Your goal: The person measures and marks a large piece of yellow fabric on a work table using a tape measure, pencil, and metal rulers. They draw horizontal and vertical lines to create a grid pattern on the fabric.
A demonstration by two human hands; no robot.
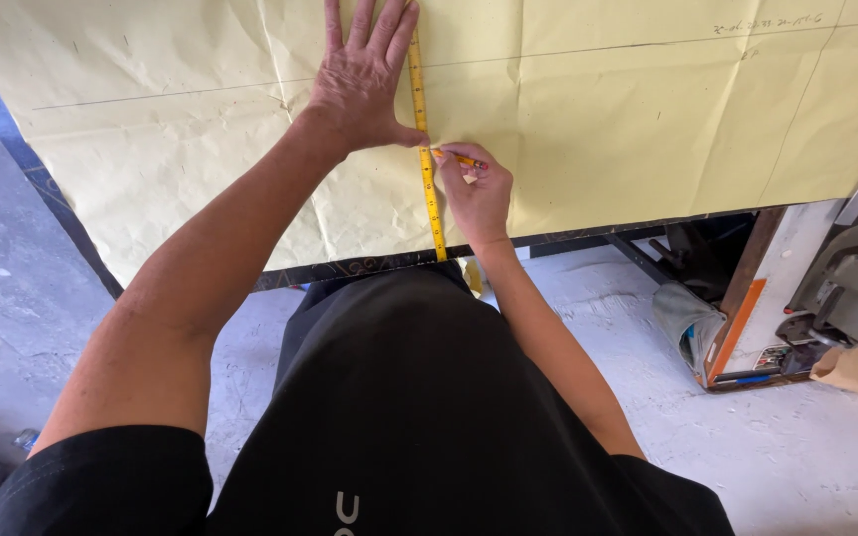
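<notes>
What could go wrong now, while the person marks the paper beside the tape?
1. The yellow measuring tape is pressed only by the left hand; its lower end at the table edge lies free and may shift, spoiling the mark.
2. The right hand with the orange pencil could push the tape sideways.
3. The large creased yellow paper sheet may give an uneven line.

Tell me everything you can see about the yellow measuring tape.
The measuring tape is a narrow yellow strip with fine dark markings. It lies flat and straight on the pale yellow paper, running from the top of the view to the table's near edge. The left hand presses it down; the right hand holds a pencil against its edge.
</notes>
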